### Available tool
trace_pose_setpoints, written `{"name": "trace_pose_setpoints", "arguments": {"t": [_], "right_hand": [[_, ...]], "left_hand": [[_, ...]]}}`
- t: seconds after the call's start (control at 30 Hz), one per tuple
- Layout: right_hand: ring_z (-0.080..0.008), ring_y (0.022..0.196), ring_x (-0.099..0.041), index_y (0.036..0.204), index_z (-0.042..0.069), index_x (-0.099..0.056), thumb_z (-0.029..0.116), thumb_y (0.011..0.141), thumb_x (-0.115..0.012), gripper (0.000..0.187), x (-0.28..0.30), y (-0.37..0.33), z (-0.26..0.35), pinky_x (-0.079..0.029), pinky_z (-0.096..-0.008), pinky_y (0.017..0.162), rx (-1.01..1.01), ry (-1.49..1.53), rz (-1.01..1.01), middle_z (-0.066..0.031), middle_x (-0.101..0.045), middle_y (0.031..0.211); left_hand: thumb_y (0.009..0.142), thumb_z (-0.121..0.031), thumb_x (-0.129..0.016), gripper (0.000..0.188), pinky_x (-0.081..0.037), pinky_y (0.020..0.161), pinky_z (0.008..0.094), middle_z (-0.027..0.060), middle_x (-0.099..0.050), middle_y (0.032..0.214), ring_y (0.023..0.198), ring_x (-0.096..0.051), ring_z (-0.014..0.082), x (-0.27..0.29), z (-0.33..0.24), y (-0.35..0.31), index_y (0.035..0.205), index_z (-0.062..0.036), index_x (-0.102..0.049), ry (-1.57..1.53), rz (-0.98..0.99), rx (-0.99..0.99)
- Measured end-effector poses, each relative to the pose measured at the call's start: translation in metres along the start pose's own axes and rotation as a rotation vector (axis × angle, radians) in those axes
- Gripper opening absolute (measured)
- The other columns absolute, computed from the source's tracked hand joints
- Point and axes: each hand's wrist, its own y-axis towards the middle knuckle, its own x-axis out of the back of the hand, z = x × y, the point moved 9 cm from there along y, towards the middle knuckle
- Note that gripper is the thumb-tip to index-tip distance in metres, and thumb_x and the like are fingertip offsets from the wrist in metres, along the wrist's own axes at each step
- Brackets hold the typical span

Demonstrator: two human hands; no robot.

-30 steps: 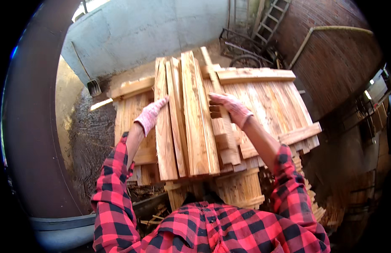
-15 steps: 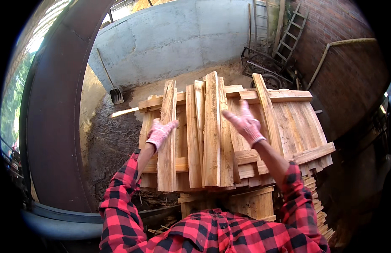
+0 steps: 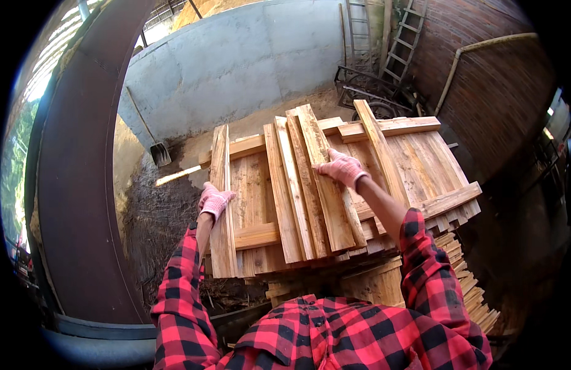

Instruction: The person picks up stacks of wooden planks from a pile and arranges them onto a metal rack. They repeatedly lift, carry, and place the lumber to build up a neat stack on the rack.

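Observation:
Both of my hands wear pink-and-white knit gloves. My left hand (image 3: 216, 200) is closed round the outer edge of a long wooden plank (image 3: 221, 246) at the left end of a wide plank stack. On the right, my right hand (image 3: 341, 168) grips another plank (image 3: 332, 206), its fingers over the top face and edge. Several loose planks (image 3: 286, 197) lie side by side left of that one, slightly fanned. All rest across two crosswise battens, a far one (image 3: 396, 127) and a near one (image 3: 257, 235), over a layer of flat boards (image 3: 418, 161).
A shovel (image 3: 159, 154) leans on the pale blue wall (image 3: 236, 68) at far left. A cart (image 3: 371, 92) and a ladder (image 3: 403, 46) stand by the brick wall (image 3: 495, 74). A brown steel column (image 3: 82, 160) rises at left. More stacked wood (image 3: 467, 280) sits lower at near right.
The left plank has shifted left with my left hand now gripping it. My right hand has come down onto a middle plank, and the middle planks now slant more. The view has shifted slightly.

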Motion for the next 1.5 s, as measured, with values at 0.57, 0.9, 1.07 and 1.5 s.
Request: {"name": "trace_pose_setpoints", "arguments": {"t": [0.57, 0.9, 1.07, 1.5], "right_hand": [[-0.038, 0.125, -0.056, 0.156, 0.018, -0.03, 0.05, 0.077, -0.071, 0.095, 0.011, -0.048, -0.023, -0.043, -0.0404, 0.103, -0.08, 0.188, -0.078, -0.0243, -0.055, 0.139], [-0.0315, 0.11, -0.066, 0.15, 0.015, -0.038, 0.033, 0.071, -0.072, 0.088, 0.037, -0.05, -0.015, -0.05, -0.0389, 0.093, -0.151, 0.234, -0.106, -0.0196, -0.066, 0.123], [-0.0415, 0.123, -0.054, 0.145, 0.015, -0.041, 0.027, 0.076, -0.071, 0.077, 0.049, -0.049, -0.054, -0.046, -0.0484, 0.1, -0.208, -0.052, -0.114, -0.0263, -0.051, 0.136], [-0.0394, 0.117, -0.054, 0.141, 0.005, -0.045, 0.015, 0.08, -0.066, 0.066, -0.037, -0.051, 0.085, -0.049, -0.0506, 0.094, 0.085, -0.336, -0.173, -0.0266, -0.05, 0.128]], "left_hand": [[0.085, -0.035, -0.061, 0.092, -0.041, 0.109, 0.0398, 0.0237, -0.027, 0.158, 0.136, -0.043, 0.0374, -0.095, -0.142, -0.045, 0.154, 0.0015, -0.011, -0.438, 0.18, -0.426], [0.101, -0.02, -0.052, 0.041, -0.041, 0.112, 0.0356, 0.0246, -0.048, 0.145, 0.129, -0.053, 0.0333, -0.126, -0.16, -0.045, 0.128, 0.0106, -0.057, -0.959, 0.76, -0.544], [0.082, -0.024, -0.078, 0.047, -0.042, 0.107, 0.041, 0.0098, -0.068, 0.121, 0.119, -0.058, 0.0273, -0.092, -0.123, -0.049, 0.122, -0.0006, -0.067, -1.155, 0.77, -0.218], [0.092, -0.031, -0.066, 0.039, -0.036, 0.11, 0.0366, 0.0016, -0.066, 0.127, 0.125, -0.054, 0.016, -0.108, -0.089, -0.027, 0.125, -0.0105, -0.068, -1.001, 0.693, -0.24]]}}
